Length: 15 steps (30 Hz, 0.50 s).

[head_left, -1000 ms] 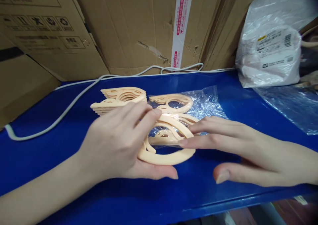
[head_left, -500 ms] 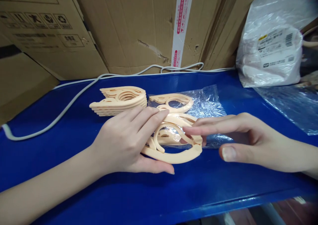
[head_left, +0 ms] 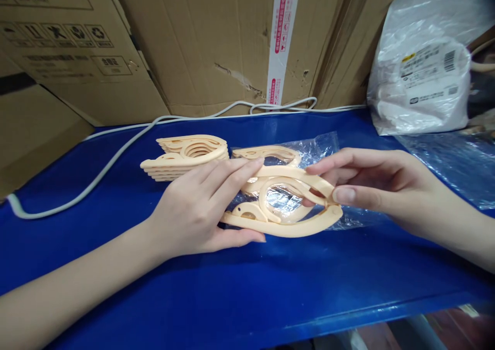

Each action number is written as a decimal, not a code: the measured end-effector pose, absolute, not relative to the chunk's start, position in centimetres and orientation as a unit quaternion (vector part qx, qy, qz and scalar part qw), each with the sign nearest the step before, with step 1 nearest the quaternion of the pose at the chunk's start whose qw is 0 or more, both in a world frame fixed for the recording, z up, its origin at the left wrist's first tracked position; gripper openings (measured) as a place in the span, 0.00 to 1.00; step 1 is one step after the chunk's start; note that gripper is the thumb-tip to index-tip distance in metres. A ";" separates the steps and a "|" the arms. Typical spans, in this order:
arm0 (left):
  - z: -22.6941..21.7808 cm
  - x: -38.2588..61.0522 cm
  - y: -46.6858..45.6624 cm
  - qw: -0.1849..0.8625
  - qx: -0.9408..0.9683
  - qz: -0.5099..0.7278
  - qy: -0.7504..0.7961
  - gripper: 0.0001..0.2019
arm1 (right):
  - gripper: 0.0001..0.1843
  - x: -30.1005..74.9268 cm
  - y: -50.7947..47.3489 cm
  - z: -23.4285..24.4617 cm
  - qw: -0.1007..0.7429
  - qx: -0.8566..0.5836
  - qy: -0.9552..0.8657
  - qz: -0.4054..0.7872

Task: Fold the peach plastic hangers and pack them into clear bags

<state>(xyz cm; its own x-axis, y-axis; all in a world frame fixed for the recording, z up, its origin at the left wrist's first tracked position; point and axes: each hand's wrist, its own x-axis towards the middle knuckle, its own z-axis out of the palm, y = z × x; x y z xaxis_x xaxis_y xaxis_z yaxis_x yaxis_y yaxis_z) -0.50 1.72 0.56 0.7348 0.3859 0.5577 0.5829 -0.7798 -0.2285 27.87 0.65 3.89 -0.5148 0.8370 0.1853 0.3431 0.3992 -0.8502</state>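
A cream plastic folding hanger is held level above the blue tabletop, its two curved arms folded close together. My left hand grips its left end, fingers over the top and thumb along the lower edge. At the right end, my right hand pinches the hinge between thumb and fingers. Beneath and behind it lies a clear plastic bag, with another cream hanger on or in it; which one I cannot tell. Left of the bag stands a neat stack of several matching folded hangers, partly covered by my left hand.
Cardboard boxes wall off the back and left of the blue table. A white cable runs along the rear and curls forward at left. A white plastic package with a label stands at back right, near more clear film.
My right hand has closed on the hinge end of the hanger, having been open beside it. The hanger has shifted right and slightly up. My left hand keeps its hold.
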 end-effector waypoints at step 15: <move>0.5 -0.6 1.8 0.202 -0.913 -0.246 -0.256 0.43 | 0.12 27.8 0.8 3.6 0.354 -0.369 -0.674 0.533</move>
<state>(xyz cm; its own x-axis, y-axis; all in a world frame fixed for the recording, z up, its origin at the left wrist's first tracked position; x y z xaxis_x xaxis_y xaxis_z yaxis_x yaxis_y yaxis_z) -0.60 1.78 0.53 0.7475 0.3679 0.5531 0.5667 -0.7876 -0.2421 27.79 0.83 3.57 -0.4764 0.8752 0.0838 0.1191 0.1587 -0.9801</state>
